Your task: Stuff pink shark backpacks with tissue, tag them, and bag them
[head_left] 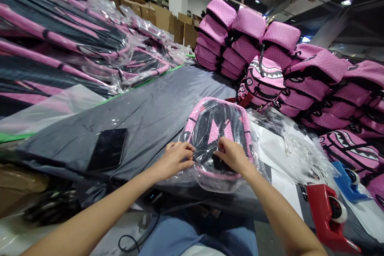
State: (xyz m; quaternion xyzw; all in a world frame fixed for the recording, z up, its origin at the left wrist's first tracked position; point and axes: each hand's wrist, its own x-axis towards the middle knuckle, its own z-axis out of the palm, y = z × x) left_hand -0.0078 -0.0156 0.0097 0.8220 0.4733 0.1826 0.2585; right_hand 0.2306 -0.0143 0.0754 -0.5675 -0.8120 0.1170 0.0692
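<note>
A pink and black backpack (214, 130) lies with its strap side up inside a transparent plastic bag (222, 186), at the table's near edge. My left hand (175, 159) is closed on the bag's left side, its fingers pinching the gathered film. Over the middle of the backpack, my right hand (233, 154) is curled with thumb and fingers together, pressed against the bag's surface. Creases in the film run between the two hands. Just what the right fingertips grip is hidden by the hand.
A black tablet (108, 149) lies on the grey-covered table (156, 100). Bagged backpacks (69, 36) are piled at left, unbagged pink backpacks (249, 28) at back right. A red tape dispenser (322, 212), a blue tape dispenser (349, 182) and loose plastic bags (300, 154) are at right.
</note>
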